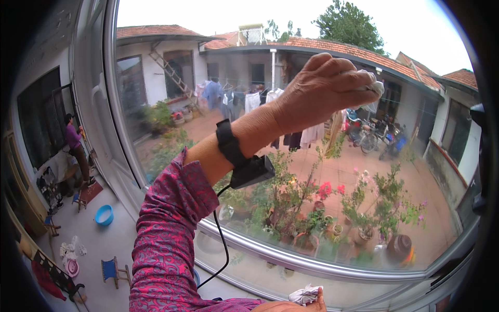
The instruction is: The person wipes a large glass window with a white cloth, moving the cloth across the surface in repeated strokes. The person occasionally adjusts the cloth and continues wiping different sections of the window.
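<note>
My left hand (325,91) is raised at the window, its fingers closed round a crumpled white cloth (378,86) held at the glass. Most of that cloth is hidden by the fingers. The left sleeve is patterned pink and grey, and a black strap with a small black box (253,171) circles the forearm. At the lower edge my right hand (291,307) shows only in part. It grips another crumpled white cloth (305,295), with one finger upright beside it. The large window pane (249,192) fills the view ahead of both hands.
A silver window frame (312,268) runs below and left of the pane. Beyond the glass are potted plants, hung laundry and bicycles in a courtyard. On the floor at left stand a blue basin (104,215) and a folding stool (115,270). A person in purple (74,136) stands farther back.
</note>
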Action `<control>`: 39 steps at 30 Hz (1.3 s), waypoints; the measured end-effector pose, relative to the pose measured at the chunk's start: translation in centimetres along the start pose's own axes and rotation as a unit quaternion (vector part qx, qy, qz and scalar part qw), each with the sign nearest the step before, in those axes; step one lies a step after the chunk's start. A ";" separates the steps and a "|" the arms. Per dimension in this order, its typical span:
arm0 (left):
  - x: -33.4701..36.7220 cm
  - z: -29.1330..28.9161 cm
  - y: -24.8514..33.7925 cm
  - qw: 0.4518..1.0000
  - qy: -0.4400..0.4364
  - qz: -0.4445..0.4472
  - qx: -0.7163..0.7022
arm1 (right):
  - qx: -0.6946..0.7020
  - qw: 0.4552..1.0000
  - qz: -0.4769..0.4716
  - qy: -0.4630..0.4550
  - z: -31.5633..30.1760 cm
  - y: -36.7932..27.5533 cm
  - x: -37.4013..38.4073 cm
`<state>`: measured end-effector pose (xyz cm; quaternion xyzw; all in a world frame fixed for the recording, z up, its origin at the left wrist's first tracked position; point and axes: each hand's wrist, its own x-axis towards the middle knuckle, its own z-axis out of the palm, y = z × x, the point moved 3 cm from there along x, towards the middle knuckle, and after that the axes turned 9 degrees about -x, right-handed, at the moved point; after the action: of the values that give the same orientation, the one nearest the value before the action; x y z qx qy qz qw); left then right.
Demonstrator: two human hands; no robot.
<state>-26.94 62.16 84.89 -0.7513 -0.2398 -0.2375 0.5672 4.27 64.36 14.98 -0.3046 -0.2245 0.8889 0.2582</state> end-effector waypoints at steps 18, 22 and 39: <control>1.7 -2.8 -5.0 0.975 0.141 -0.012 0.172 | 0.012 0.995 -0.096 -0.012 1.8 -3.3 -3.9; 4.7 -3.8 -5.9 0.985 0.166 -0.015 -0.051 | 0.016 0.994 -0.104 -0.025 3.7 -2.4 -3.8; -28.4 -31.5 -29.6 0.782 0.234 -0.458 0.352 | 0.042 0.985 -0.167 -0.009 14.3 6.3 -4.7</control>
<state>-70.23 36.27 96.57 -0.2227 -0.4826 -0.5370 0.6551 -3.93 53.27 23.66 -0.2440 -0.2371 0.8445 0.4135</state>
